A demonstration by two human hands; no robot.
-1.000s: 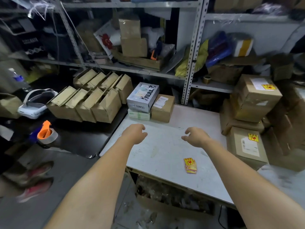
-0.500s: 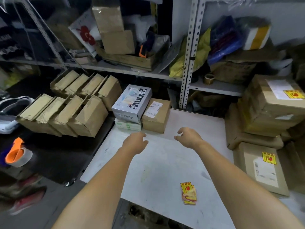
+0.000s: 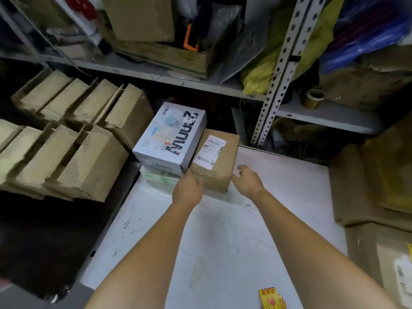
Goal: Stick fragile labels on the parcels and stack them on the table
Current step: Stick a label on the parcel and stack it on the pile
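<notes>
our left hand (image 3: 186, 191) touches the brown parcel (image 3: 225, 162) corner, its grip we cannot tell; our right hand (image 3: 248, 182) hovers beside, loosely open, empty.

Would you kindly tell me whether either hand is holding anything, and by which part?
Nothing looks gripped yet. The left hand is at the near left corner of the brown cardboard parcel; the right hand is spread open by its near right corner.

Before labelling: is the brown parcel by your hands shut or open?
Shut: brown parcel shows a flat top bearing a shipping slip.
</notes>
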